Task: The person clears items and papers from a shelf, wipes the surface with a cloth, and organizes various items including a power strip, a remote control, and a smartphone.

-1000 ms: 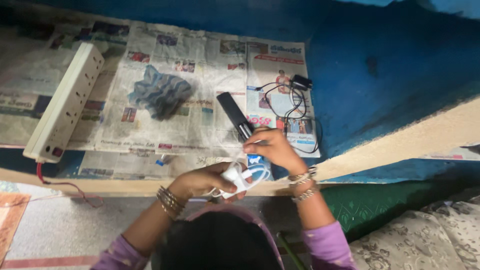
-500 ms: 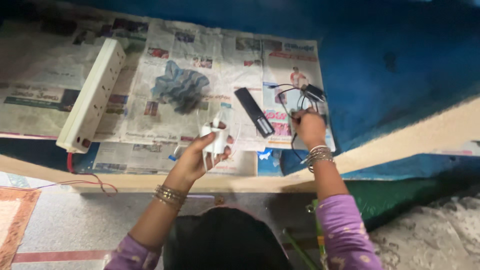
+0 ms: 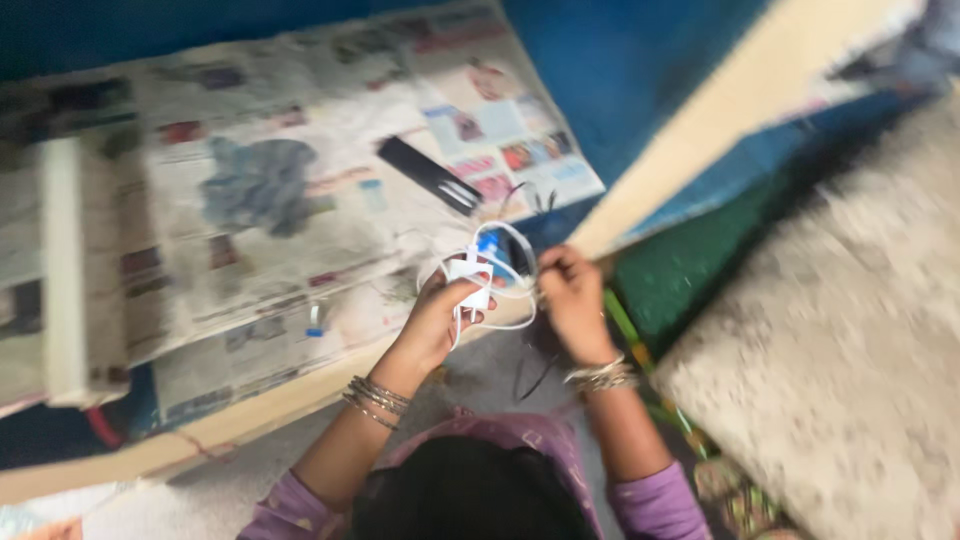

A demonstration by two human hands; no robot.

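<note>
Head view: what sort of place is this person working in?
Probably a home: a blue-painted shelf lined with newspaper, holding a white power strip and a black remote. The left hand holds a white charger.

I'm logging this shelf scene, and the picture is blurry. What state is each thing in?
Left hand: closed around the white charger.
Right hand: pinching the white cable.
Charger: held, off the shelf.
Cable: looped around the charger.
Remote: lying flat on the newspaper.
Cloth: crumpled on the newspaper.
Power strip: lying on the shelf.
Newspaper: spread out.
</note>
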